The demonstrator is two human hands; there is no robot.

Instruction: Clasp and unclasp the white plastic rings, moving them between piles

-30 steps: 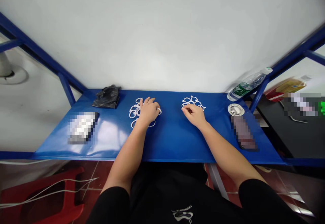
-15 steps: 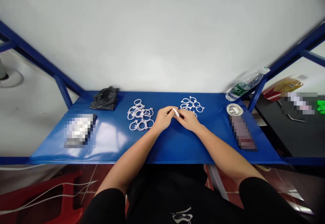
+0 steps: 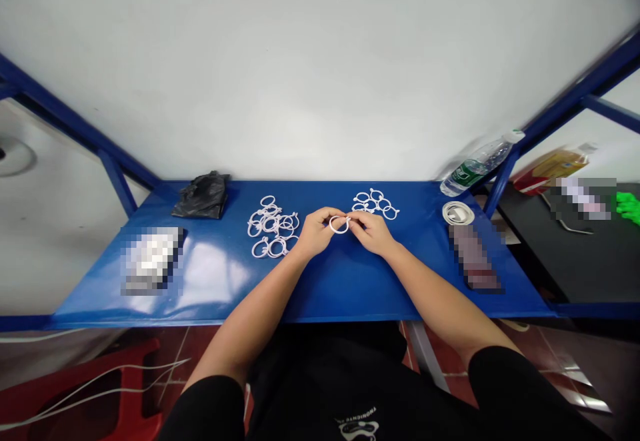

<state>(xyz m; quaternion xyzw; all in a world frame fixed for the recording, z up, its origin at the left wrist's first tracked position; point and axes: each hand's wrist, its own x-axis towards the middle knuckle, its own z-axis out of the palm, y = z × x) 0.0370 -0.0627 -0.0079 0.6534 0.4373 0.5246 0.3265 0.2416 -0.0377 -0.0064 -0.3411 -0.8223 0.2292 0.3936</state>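
Between my hands is a white curtain ring [image 3: 339, 226], its round face turned toward me. My left hand [image 3: 317, 229] is closed on the ring's left and upper edge. The fingers of my right hand [image 3: 372, 231] pinch it at the upper right, where a small eyelet seems to sit. A larger pile of white rings [image 3: 271, 223] with small eyelets lies to the left of my left hand. Beyond my right hand is a smaller group of similar rings [image 3: 377, 204], partly hidden by that hand.
The blue tabletop [image 3: 345, 294] carries a black plastic bag [image 3: 203, 194] at back left and a blurred-out object [image 3: 153, 258] in front of it. At right are a water bottle [image 3: 480, 164], a coiled white cable [image 3: 458, 214] and a blurred dark object [image 3: 475, 258]. A white wall stands behind.
The ring in my hands has turned from edge-on to showing its open circle. Both hands stay close together over the same spot, and the view has shifted slightly.
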